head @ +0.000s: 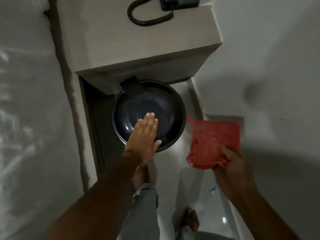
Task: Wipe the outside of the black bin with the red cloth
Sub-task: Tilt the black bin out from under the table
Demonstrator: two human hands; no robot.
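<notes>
The black bin stands on the floor, tucked against the front of the bedside cabinet that carries a corded phone. The left hand lies flat over the bin's domed lid, fingers straight and together, gripping nothing — a steadying press, it seems. The right hand pinches the folded red cloth just to the right of the bin, not touching it. Wiping looks about to begin; next the cloth must reach the bin's outer wall.

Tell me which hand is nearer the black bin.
Left. The left hand lies flat over the black bin's lid; the right hand holds the red cloth off to the bin's right.
</notes>
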